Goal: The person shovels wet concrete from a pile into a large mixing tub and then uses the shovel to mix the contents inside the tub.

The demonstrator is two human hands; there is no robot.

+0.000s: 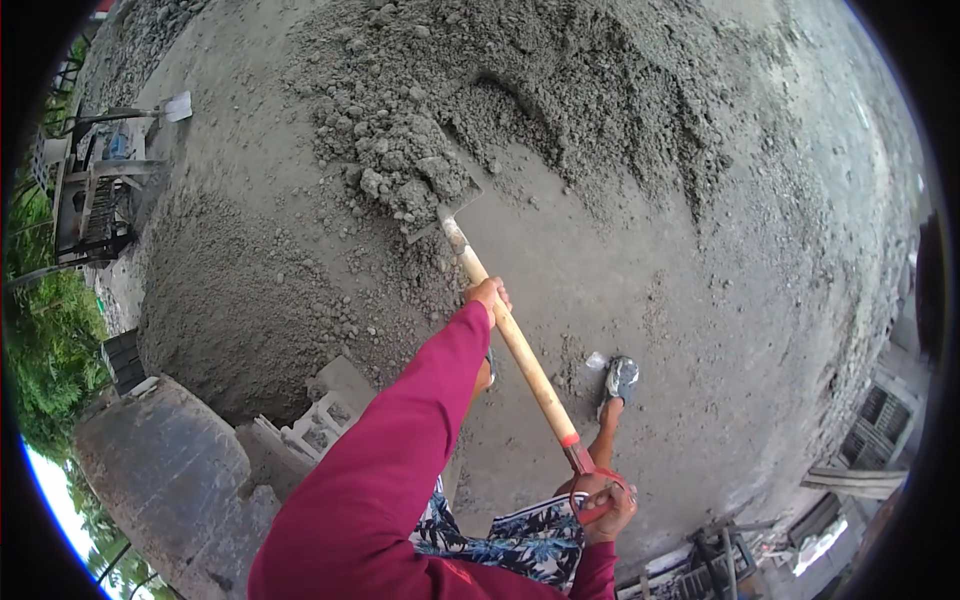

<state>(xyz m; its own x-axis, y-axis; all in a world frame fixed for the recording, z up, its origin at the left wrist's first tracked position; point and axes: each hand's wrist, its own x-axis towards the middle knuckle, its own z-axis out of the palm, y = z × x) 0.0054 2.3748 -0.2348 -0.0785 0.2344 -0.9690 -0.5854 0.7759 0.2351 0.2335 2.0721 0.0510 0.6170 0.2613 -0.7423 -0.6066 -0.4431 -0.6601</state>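
A shovel [525,365] with a pale wooden shaft and a red D-shaped grip slants across the middle of the view. My left hand [488,296] is wrapped round the shaft, not far above the blade. Lower down, my right hand [612,510] is closed on the red grip at the shaft's end. The blade is heaped with lumpy grey mix [420,185], which covers most of its metal; only its edges show. Beyond the blade, a large pile of damp grey mix [610,80] spreads over the ground.
A second grey heap [230,300] lies to the left. Near it are a hollow concrete block [325,425] and a worn metal sheet [170,470]. Another shovel [177,107] rests at the far left. My shod foot [621,378] stands right of the shaft. Crates [880,425] line the right edge.
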